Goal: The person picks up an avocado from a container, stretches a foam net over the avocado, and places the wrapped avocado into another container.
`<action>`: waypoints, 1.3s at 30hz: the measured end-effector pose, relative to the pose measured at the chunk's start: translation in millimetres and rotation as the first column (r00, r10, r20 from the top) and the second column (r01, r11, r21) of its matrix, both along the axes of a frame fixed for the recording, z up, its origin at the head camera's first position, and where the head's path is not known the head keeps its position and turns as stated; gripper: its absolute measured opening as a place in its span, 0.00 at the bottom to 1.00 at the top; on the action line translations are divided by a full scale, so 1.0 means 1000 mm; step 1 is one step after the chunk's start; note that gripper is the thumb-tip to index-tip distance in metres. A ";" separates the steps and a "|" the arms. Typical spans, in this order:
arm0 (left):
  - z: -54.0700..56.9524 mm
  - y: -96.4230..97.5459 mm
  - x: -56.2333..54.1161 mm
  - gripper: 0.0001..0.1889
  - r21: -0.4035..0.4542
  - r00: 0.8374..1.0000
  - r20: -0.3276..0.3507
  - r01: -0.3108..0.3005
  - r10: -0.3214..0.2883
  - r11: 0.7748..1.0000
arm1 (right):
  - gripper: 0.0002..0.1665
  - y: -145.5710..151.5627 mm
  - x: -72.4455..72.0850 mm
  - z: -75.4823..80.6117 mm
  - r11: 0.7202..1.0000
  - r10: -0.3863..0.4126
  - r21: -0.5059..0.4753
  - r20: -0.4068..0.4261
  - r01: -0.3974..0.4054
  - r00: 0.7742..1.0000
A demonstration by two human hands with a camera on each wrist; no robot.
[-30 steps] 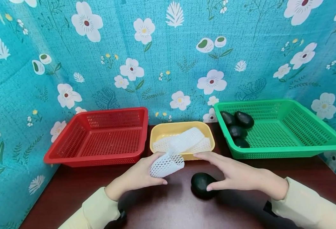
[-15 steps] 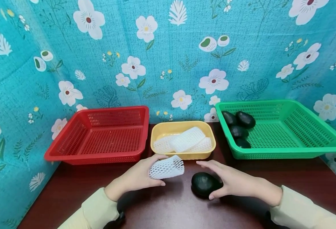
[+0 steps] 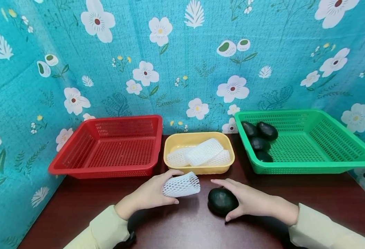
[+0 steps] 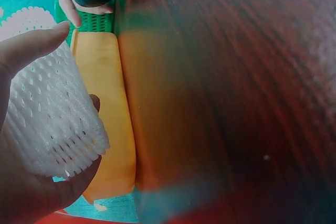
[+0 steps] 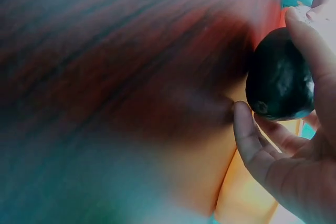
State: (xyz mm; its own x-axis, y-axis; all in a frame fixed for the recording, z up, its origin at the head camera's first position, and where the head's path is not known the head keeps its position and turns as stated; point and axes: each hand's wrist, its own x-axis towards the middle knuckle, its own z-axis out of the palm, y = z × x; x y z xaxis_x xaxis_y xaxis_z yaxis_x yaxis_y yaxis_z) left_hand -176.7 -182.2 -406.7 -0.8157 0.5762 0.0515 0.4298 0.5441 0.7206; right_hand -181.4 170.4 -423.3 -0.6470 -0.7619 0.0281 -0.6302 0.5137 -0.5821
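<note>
My left hand holds a white foam net sleeve, its meshed open end facing right toward the other hand. The left wrist view shows thumb and fingers curled round this foam net sleeve. Just right of it, a dark avocado sits low over the table's middle. My right hand curves round the avocado's right side, thumb on the near side and fingers on the far side. From the right wrist, the avocado shows its stem end between thumb and fingers; part of it is hidden by the hand.
Behind the hands, a yellow basin holds several more foam net sleeves. A red basket stands at the back left. At the back right, a green basket holds several avocados. A floral cloth hangs behind.
My left hand has drawn the foam net sleeve away from the sleeves in the basin. My right hand has moved left and closed in round the avocado.
</note>
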 end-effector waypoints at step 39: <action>0.009 0.000 0.001 0.43 -0.035 0.999 -0.042 -0.008 0.006 0.999 | 0.51 0.000 -0.008 0.030 0.999 -0.018 0.037 -0.079 0.021 0.997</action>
State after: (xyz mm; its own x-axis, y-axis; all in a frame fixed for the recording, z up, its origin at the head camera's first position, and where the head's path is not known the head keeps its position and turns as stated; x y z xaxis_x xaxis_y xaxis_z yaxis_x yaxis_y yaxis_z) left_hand -175.8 -182.5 -398.0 -0.8173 0.5725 0.0651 0.4551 0.5722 0.6823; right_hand -189.5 169.9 -392.9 -0.6587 -0.7507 0.0508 -0.6629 0.5470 -0.5112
